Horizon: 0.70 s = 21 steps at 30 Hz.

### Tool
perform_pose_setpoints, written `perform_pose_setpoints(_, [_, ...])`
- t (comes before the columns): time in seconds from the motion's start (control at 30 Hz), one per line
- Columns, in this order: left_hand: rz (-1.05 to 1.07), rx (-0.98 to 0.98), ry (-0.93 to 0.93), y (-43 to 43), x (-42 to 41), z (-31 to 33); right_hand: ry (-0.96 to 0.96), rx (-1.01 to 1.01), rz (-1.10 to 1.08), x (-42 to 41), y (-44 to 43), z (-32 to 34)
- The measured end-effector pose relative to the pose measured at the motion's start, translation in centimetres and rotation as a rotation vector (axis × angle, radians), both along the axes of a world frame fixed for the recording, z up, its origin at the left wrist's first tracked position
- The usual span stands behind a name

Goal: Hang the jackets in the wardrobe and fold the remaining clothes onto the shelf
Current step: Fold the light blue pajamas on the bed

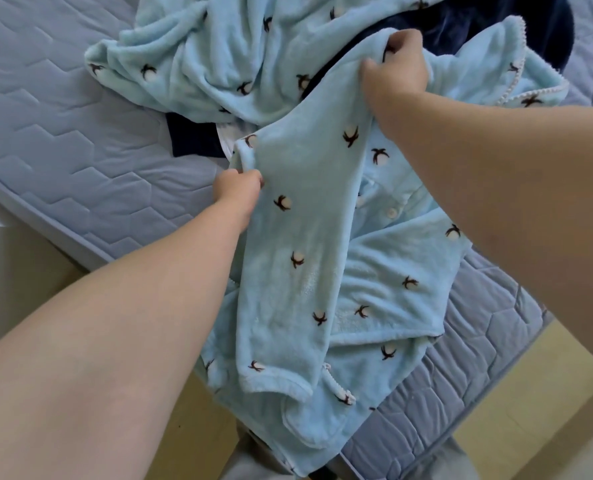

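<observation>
A light blue fleece pyjama top (298,237) with small dark and white flower prints and white buttons lies over the corner of the mattress. My left hand (238,190) pinches its left edge near a cuff. My right hand (393,65) grips a fold of the same top higher up, near its scalloped collar. A second light blue fleece piece (219,53) with the same print lies crumpled behind it. A dark navy garment (461,26) shows under both, with a corner of the navy garment (191,136) sticking out at the left.
The grey-blue quilted mattress (63,126) spreads to the left and behind, its corner pointing toward me. Beige floor (18,271) shows on the left and at the lower right. No wardrobe or shelf is in view.
</observation>
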<state>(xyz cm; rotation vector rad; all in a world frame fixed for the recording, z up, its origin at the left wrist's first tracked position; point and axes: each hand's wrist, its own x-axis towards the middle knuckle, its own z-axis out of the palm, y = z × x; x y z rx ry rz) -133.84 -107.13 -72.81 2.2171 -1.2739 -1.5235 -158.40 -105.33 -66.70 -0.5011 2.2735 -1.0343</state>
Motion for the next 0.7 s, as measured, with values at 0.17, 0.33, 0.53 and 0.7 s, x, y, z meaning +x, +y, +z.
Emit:
perform_pose_setpoints(0.17, [-0.375,-0.087,-0.321,5.1,5.5,-0.9,0.127,-0.001,0.025,2.7,5.0,-0.7])
perform_pose_setpoints(0.33, [-0.627,0.064,-0.356,12.4,13.7,0.7,0.207,0.207,0.259,9.8,15.9,-2.6])
perform_pose_setpoints(0.53, [-0.767,-0.306,-0.579,16.3,15.2,2.0,-0.027,0.430,0.325,15.5,24.3,-6.5])
perform_pose_setpoints(0.7, [-0.910,0.008,-0.840,16.1,16.7,0.7,-0.136,0.479,0.320,16.1,25.2,-8.6])
